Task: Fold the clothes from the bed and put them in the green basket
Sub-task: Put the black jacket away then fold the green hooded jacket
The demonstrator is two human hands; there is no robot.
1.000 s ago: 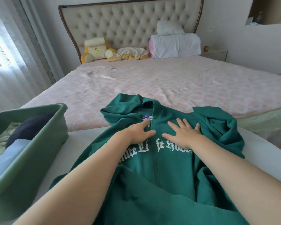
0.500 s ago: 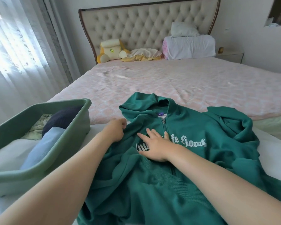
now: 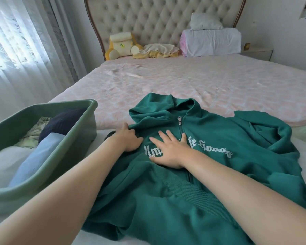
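Green hoodie (image 3: 228,131) lies front-up and zipped at the near edge of the bed (image 3: 184,82). Right hand (image 3: 168,152) lies flat on the chest lettering with fingers spread; left hand (image 3: 127,138) grips the fabric at the shoulder edge. Green basket (image 3: 42,106) sits just beside the hoodie on the left, holding folded clothes (image 3: 42,152).

seen only as two forearms, bare all the way to the lower edge of view, smooth and slightly glossy in the light; left hand (image 3: 129,139) and right hand (image 3: 168,152) bare too.
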